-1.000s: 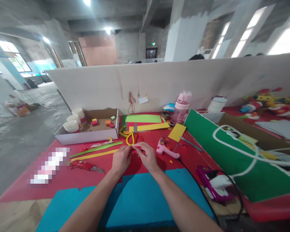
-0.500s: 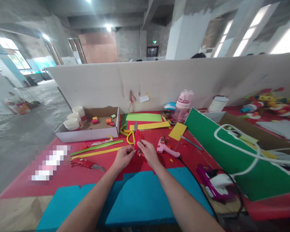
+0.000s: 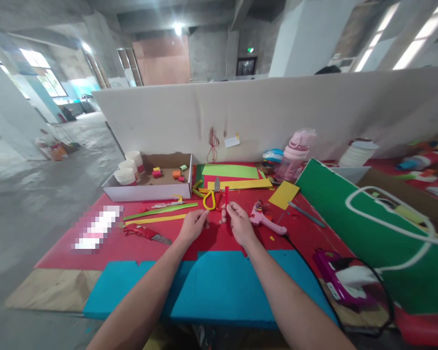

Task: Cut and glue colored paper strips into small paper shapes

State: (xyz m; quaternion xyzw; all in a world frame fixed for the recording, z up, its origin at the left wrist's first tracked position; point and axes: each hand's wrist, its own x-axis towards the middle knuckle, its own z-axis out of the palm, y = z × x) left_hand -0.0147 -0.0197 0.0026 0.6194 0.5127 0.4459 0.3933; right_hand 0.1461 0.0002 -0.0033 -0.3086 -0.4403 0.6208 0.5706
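Observation:
My right hand (image 3: 240, 224) pinches a narrow red strip (image 3: 227, 195), which stands up above the fingers; part of it is hidden by the hand. A short gap to the left, my left hand (image 3: 194, 226) is closed with its fingertips together, and whatever it may hold cannot be made out. Just beyond the hands lie scissors or pliers with yellow handles (image 3: 209, 200). A pink hot glue gun (image 3: 268, 222) rests right of my right hand. Left of my left hand are a red-handled utility knife (image 3: 146, 233) and a yellow strip (image 3: 160, 220).
A shallow box (image 3: 149, 192) with paper cups and small coloured rolls stands at the back left. Green board (image 3: 350, 243) walls off the right, near a purple power strip (image 3: 345, 279). A pink bottle (image 3: 295, 153) stands behind. Blue sheet (image 3: 219, 291) covers the front edge.
Both hands were together on the red strip; now the left hand has come away and the right alone holds it. The view has shifted, so the table appears further right.

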